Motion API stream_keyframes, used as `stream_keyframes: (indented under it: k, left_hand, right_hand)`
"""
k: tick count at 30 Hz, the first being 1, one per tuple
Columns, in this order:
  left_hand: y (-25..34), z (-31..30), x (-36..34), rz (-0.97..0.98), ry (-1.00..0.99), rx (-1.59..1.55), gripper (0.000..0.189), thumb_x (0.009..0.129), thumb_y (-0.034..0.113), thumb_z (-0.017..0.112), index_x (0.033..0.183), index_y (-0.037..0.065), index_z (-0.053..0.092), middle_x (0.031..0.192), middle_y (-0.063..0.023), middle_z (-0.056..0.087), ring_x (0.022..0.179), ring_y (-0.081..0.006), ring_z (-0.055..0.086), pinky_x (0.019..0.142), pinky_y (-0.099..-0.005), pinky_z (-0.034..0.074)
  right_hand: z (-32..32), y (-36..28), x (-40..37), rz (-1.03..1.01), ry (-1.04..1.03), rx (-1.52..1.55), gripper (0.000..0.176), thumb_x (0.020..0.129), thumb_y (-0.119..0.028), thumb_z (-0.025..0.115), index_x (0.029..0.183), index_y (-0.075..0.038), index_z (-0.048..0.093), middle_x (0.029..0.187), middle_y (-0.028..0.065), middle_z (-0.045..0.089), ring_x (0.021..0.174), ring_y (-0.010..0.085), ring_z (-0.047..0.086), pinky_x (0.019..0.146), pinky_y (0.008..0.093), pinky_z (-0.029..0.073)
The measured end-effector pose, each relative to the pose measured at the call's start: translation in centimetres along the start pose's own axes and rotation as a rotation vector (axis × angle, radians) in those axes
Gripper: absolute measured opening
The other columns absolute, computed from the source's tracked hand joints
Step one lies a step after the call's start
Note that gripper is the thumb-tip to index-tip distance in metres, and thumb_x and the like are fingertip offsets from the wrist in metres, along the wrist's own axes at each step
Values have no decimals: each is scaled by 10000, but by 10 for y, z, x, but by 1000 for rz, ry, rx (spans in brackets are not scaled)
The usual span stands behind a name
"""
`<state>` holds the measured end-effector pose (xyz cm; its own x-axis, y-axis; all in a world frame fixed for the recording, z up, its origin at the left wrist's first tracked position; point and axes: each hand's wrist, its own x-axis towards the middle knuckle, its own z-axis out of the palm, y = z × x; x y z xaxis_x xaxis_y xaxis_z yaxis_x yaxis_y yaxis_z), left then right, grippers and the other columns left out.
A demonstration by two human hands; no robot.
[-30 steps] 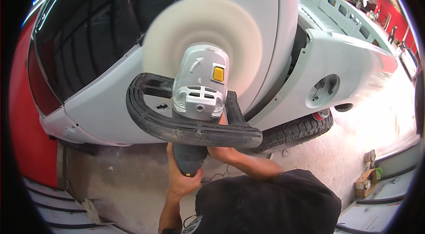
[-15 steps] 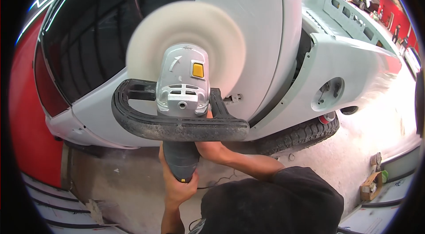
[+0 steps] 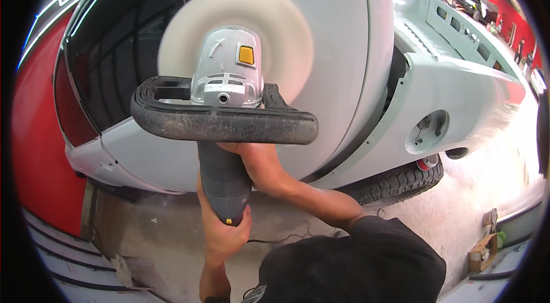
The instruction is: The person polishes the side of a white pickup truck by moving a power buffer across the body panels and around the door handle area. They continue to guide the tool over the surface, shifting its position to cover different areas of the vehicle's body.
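Note:
A grey and black polisher (image 3: 226, 68) with a yellow button points away from me, its pale round pad (image 3: 286, 45) blurred by spinning in front of the light-coloured car body (image 3: 321, 10). My left hand (image 3: 223, 231) is wrapped round the rear end of the dark polisher body, thumb on its right side. Higher up, my right hand (image 3: 252, 159) is closed on the polisher body from the right, its fingers mostly hidden behind the tool and its thick black loop handle (image 3: 229, 124).
Dark window glass (image 3: 114, 56) lies left of the pad, beside a red panel (image 3: 40, 131). To the right are a pale rear body panel (image 3: 452, 91) and a tyre (image 3: 401, 182). A cable (image 3: 281, 240) runs over the floor; a cardboard box (image 3: 483, 252) stands at lower right.
The polisher and its pad have moved upward and slightly left in view, with both hands still on the tool. The car appears shifted slightly right and down.

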<state>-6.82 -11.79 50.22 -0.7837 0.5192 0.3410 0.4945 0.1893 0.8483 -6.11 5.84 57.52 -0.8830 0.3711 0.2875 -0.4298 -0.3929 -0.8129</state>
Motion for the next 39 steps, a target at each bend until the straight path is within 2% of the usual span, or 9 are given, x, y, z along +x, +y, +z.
stream_keyframes:
  k: [6, 11, 16, 24, 26, 28, 32, 35, 39]
  left_hand:
    - [13, 7, 3, 76, 15, 11, 977, 799, -44, 725, 1592, -47, 154, 1374, -187, 493, 1195, -232, 553, 971, -342, 480]
    - [0, 12, -16, 95, 34, -20, 958, 785, -16, 737, 1575, -51, 196, 1405, -200, 483, 1312, -274, 498, 1115, -384, 377]
    - [-6, 8, -35, 93, 29, -27, 943, 775, -31, 719, 1573, -34, 217, 1418, -204, 471, 1333, -283, 483, 1121, -389, 370]
    - [-30, 0, -69, 55, 77, 23, 964, 773, -29, 723, 1585, -35, 203, 1444, -210, 442, 1354, -287, 460, 1135, -393, 355]
    - [-36, -1, -78, 30, 95, 44, 969, 776, -29, 724, 1588, -38, 197, 1447, -210, 437, 1356, -286, 454, 1137, -392, 352]
    - [-43, 1, -89, -22, 120, 27, 967, 778, -27, 726, 1586, -43, 196, 1444, -210, 437, 1350, -285, 454, 1134, -390, 355]
    - [-42, 1, -99, -148, 149, -69, 967, 777, -19, 733, 1581, -50, 196, 1439, -209, 434, 1340, -284, 455, 1127, -386, 360]
    - [-39, 2, -100, -132, 167, -13, 964, 773, -13, 734, 1577, -52, 203, 1434, -212, 437, 1334, -290, 462, 1120, -389, 368]
    - [-36, 7, -89, 0, 111, 66, 976, 758, -28, 708, 1585, -42, 190, 1451, -212, 417, 1344, -294, 458, 1117, -393, 376]
  right_hand:
    - [-6, 12, 0, 44, -4, 74, 408, 870, -97, 727, 1245, 0, 599, 1181, 106, 648, 1088, 199, 629, 953, 368, 532]
    - [-9, 23, -19, 83, 28, -59, 472, 885, -83, 704, 1309, -6, 509, 1201, 112, 630, 1101, 197, 622, 983, 371, 520]
    - [-11, 45, -40, 65, 18, -126, 368, 933, -250, 740, 1214, -15, 701, 1176, 94, 699, 1086, 173, 639, 969, 348, 503]
    - [-13, 88, -56, 169, -150, -79, 372, 958, -281, 717, 1218, -16, 697, 1182, 89, 699, 1090, 177, 635, 972, 354, 501]
    - [-7, 89, -61, 207, -134, -123, 376, 964, -293, 711, 1216, -14, 695, 1182, 94, 698, 1089, 178, 635, 970, 357, 501]
    - [-1, 93, -64, 253, -97, -151, 377, 963, -291, 714, 1210, -8, 693, 1175, 100, 700, 1086, 182, 637, 967, 360, 501]
    - [2, 97, -61, 243, -173, -218, 369, 949, -268, 728, 1204, -3, 693, 1164, 96, 705, 1083, 185, 640, 964, 360, 504]
    - [5, 96, -65, 239, -120, -217, 363, 942, -253, 734, 1200, -1, 693, 1159, 97, 708, 1079, 187, 641, 961, 360, 506]
    - [-10, 90, -68, 196, -83, -135, 358, 947, -247, 722, 1207, -3, 691, 1172, 103, 701, 1085, 190, 635, 970, 360, 499]
